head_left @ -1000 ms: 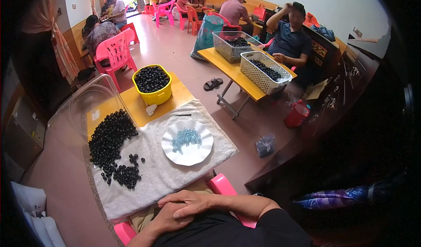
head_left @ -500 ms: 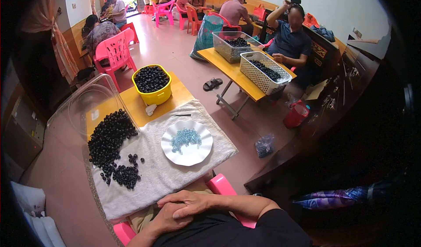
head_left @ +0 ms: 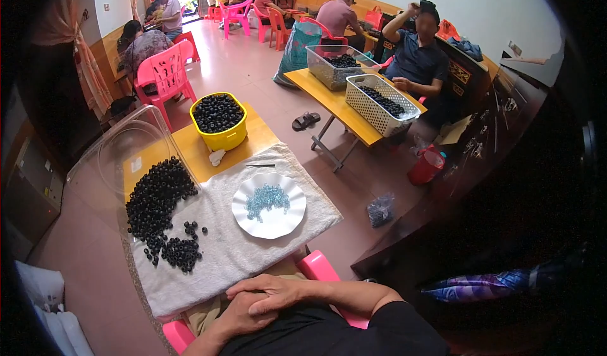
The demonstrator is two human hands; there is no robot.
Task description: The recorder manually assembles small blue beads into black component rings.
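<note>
My left hand (head_left: pixel 243 316) and my right hand (head_left: pixel 273 291) rest together on my lap, just below the table's near edge. The right one lies over the left and is closed around it, with no other thing seen in it. The left one's fingers are mostly hidden underneath. On the white towel (head_left: pixel 234 255) in front of me stands a white wavy-rimmed plate (head_left: pixel 269 227) with small clear-blue beads (head_left: pixel 267 198). Left of it, black beads (head_left: pixel 158 195) lie heaped, partly on a clear plastic lid or tray (head_left: pixel 120 144). Dark tweezers (head_left: pixel 260 165) lie behind the plate.
A yellow tub (head_left: pixel 226 142) of black beads stands at the table's far side, beside a crumpled white scrap (head_left: pixel 216 158). Farther right, a second table (head_left: pixel 316 93) carries a clear bin (head_left: pixel 322 71) and a white basket (head_left: pixel 373 110). A person (head_left: pixel 416 59) sits behind it.
My hands stay folded in the same place. The person across has lowered the dark headgear slightly onto the head with a raised hand. Things on my table are unmoved.
</note>
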